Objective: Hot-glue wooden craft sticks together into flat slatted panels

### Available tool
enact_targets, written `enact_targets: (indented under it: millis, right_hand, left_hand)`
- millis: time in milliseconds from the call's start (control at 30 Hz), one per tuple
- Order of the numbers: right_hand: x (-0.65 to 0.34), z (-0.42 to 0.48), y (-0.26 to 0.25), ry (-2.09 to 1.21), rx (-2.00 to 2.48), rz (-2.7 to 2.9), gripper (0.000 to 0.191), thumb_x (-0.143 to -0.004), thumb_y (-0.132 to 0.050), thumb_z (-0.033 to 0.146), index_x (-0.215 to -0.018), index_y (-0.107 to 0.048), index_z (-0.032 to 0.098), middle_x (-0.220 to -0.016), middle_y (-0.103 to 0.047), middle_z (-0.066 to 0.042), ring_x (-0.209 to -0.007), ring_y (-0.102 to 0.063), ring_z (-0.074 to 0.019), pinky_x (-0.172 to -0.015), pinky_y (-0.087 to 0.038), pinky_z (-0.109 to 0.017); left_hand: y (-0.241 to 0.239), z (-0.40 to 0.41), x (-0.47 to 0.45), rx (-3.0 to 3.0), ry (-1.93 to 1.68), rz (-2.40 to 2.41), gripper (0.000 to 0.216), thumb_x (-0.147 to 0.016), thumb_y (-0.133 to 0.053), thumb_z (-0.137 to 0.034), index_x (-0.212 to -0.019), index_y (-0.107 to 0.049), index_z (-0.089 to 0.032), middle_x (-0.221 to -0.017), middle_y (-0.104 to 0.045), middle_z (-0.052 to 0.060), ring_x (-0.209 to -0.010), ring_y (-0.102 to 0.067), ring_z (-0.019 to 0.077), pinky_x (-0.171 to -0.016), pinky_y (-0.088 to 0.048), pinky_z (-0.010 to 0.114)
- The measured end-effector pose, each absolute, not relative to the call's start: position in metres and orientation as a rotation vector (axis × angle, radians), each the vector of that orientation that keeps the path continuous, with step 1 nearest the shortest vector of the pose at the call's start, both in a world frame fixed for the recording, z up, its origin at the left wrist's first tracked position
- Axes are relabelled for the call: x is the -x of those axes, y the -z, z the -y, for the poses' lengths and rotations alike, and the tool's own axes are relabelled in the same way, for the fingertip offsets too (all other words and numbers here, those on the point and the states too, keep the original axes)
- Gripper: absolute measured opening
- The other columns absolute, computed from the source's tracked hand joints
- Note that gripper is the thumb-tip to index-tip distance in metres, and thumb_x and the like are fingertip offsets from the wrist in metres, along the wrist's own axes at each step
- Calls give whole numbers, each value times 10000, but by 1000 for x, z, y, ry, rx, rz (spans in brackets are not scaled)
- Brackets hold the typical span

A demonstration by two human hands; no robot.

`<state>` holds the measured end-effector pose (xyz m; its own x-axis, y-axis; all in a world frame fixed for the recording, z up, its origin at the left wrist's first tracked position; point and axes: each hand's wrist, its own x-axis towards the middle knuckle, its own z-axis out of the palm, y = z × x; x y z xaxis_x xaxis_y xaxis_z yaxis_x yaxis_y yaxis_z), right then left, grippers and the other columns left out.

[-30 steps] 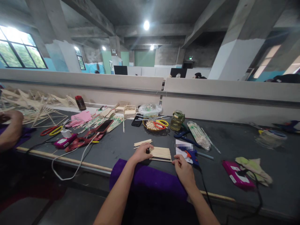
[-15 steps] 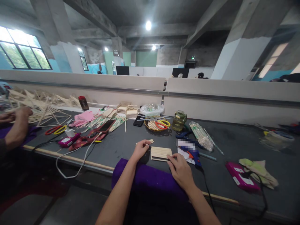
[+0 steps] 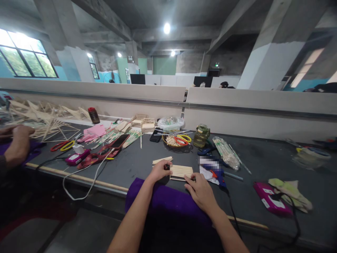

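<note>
Dim overall; ceiling lamp [image 3: 166, 28] flares, left window [image 3: 25, 54] overexposed; edges stretched, soft.

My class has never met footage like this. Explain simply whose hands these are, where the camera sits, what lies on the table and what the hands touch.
No machine here: the bare left hand and right hand belong to a person, whose head-worn camera looks forward and down. Both touch a small flat panel of pale wooden sticks, one hand at each end; how firmly they grip is hard to tell. Farther back on the dark grey tabletop sit a round basket of short pale sticks and a green-tinted clear jar. At far left is another person's hand.
</note>
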<state>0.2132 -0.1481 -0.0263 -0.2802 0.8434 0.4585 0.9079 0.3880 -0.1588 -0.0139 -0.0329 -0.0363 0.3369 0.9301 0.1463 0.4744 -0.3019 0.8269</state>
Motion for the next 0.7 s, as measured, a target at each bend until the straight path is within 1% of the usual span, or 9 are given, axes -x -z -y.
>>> enact_targets:
  millis: [100,200,267,333,400,467,567,700]
  right_hand:
    - [-213,148,26,209,1480,2189,331,-901,-529,347,-1205,-638,272,-986,-564,-92,-926,-526,-230,-787,-469,-354]
    - [-213,148,26,215,1471,2167,333,-909,-519,330,-1218,-625,263,-987,-569,-90,-930,-527,-228,-795,-466,-353]
    - [-214,149,27,210,1468,2121,335,-925,-492,313,-1232,-609,244,-990,-572,-90,-930,-527,-224,-806,-462,-353]
    - [-216,151,29,199,1463,2057,326,-941,-468,305,-1225,-604,221,-985,-578,-89,-927,-530,-218,-809,-456,-349]
    - [-217,152,31,186,1456,2000,308,-950,-455,301,-1197,-610,204,-965,-585,-85,-917,-535,-212,-806,-451,-341]
    - [-218,152,33,172,1451,1971,289,-955,-450,297,-1167,-617,195,-930,-594,-75,-899,-542,-206,-800,-446,-334]
    - [-218,152,35,159,1449,1957,268,-959,-447,291,-1132,-626,192,-891,-603,-60,-872,-551,-197,-786,-438,-322]
    - [-217,152,35,181,1443,1952,253,-958,-446,276,-1111,-631,195,-880,-612,-55,-864,-560,-194,-783,-431,-316]
  left_hand:
    - [35,34,13,-1935,-844,-1202,442,-591,-755,-221,-1023,-677,-166,-895,-638,1,-712,-517,127,-672,-401,236]
    - [30,35,14,-1948,-922,-1208,332,-679,-699,-228,-1006,-679,-173,-915,-653,12,-729,-533,133,-685,-409,238]
    - [24,36,17,-1964,-1046,-1343,219,-770,-613,-216,-974,-684,-183,-932,-662,23,-791,-548,149,-729,-411,247]
    - [18,35,22,-2016,-1098,-1606,176,-819,-557,-197,-930,-693,-195,-947,-663,38,-887,-538,179,-782,-400,266]
    - [14,34,26,-2098,-971,-1857,165,-843,-546,-210,-888,-704,-208,-947,-656,56,-946,-512,206,-795,-385,282]
    - [11,34,27,-2158,-773,-1995,183,-863,-529,-228,-860,-712,-220,-943,-646,69,-951,-502,214,-772,-374,287]
    - [11,35,26,-2222,-604,-2084,215,-873,-495,-201,-840,-706,-226,-945,-633,67,-945,-511,212,-747,-360,291]
    - [10,37,24,-2264,-523,-2140,230,-889,-466,-214,-870,-695,-214,-953,-616,74,-940,-523,215,-739,-362,299]
